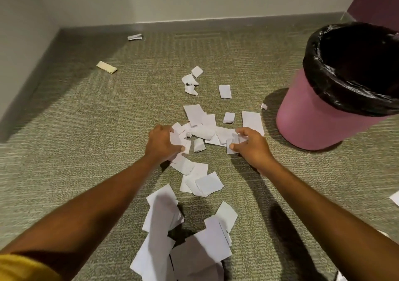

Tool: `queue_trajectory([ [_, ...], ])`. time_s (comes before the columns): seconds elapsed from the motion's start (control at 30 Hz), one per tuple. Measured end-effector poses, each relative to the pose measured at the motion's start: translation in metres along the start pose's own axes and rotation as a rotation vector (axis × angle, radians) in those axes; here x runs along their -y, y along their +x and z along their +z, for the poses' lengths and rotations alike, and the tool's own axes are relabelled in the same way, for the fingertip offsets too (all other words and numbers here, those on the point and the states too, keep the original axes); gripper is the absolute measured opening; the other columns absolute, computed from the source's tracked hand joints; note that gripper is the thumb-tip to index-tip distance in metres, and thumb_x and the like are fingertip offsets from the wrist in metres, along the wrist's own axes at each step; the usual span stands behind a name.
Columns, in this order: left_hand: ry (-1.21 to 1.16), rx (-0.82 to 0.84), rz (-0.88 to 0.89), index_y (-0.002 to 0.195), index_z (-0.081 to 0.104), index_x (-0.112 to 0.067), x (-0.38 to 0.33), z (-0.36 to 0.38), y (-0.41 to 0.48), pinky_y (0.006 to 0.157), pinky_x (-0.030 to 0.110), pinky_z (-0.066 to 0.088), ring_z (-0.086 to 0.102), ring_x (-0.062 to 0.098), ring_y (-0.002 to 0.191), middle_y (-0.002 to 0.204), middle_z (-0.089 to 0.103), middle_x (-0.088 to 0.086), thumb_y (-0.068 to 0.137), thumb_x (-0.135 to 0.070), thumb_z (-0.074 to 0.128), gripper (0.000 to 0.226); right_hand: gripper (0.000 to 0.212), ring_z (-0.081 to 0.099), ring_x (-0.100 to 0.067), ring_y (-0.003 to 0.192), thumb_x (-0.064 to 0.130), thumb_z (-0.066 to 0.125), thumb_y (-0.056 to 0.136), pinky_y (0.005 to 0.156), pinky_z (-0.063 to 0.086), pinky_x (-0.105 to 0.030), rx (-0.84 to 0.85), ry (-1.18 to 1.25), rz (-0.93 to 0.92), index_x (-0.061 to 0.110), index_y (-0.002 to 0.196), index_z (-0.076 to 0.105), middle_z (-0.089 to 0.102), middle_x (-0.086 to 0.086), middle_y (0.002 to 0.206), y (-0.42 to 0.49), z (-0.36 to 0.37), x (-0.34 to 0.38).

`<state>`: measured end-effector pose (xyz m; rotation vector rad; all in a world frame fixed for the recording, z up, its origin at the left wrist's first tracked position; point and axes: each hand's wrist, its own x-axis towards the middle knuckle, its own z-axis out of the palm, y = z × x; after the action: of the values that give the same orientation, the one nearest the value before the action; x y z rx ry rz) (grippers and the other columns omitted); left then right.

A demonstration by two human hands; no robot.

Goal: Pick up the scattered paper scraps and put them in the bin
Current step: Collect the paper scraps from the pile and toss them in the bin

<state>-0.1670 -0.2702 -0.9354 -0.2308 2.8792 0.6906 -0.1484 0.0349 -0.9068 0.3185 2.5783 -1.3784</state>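
- Dozens of white torn paper scraps [195,178] still strewn over the grey-green ribbed carpet [86,129], in a loose trail from the bottom edge of view up toward the wall.
- Gathering barely under way, judging by how much remains on the floor.
- Left hand [163,143] curled over the left side of the middle heap, fingers closing on several scraps, thumb pressed against one.
- Right hand [251,145] clawed over the right side of the same heap, fingertips and thumb pinching a few pieces.
- Pink round plastic bin with a black liner bag [336,112] upright to the right, near the heap but apart from it; interior too dark to tell whether anything lies inside.
- Left to collect: the large pile nearest the camera, the overlapped squares just below the hands, the small cluster beyond them.
- Also outstanding: a cream folded slip [106,67] and a white crumpled strip [135,37] well apart near the skirting, plus one tiny ball [264,106] beside the bin's base.
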Motion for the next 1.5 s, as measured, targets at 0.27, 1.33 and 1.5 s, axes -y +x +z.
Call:
queue_trajectory([
  [0.27,-0.226,-0.097,-0.033,0.115,0.061,-0.021,0.005,-0.003,-0.003,0.069,0.032,0.038,0.059,0.022,0.101,0.107,0.059,-0.002,0.081,-0.025,0.094,0.048,0.053,0.062,-0.028,0.111,0.023,0.094,0.079,0.093,0.059,-0.047,-0.013,-0.304,-0.135,0.023,0.126,0.069,0.057,-0.006,0.130,0.007,0.016,-0.013],
  [1.33,-0.332,-0.078,0.046,0.089,0.066,-0.017,-0.008,-0.017,0.023,0.059,0.030,0.038,0.053,0.013,0.070,0.079,0.061,-0.006,0.080,-0.015,0.092,0.027,0.017,0.062,-0.023,0.090,0.017,0.084,0.087,0.072,0.052,-0.041,-0.032,-0.344,-0.315,0.020,0.095,0.069,0.062,0.006,0.101,0.016,0.018,0.007],
  [1.5,-0.721,-0.050,-0.142,0.114,0.062,-0.019,-0.031,-0.033,0.017,0.069,0.037,0.062,0.070,0.017,0.089,0.106,0.069,0.002,0.088,-0.013,0.088,0.037,0.027,0.070,-0.020,0.075,0.043,0.089,0.084,0.062,0.054,-0.036,-0.210,-0.257,-0.131,0.029,0.105,0.077,0.074,0.008,0.086,-0.001,0.006,0.033],
])
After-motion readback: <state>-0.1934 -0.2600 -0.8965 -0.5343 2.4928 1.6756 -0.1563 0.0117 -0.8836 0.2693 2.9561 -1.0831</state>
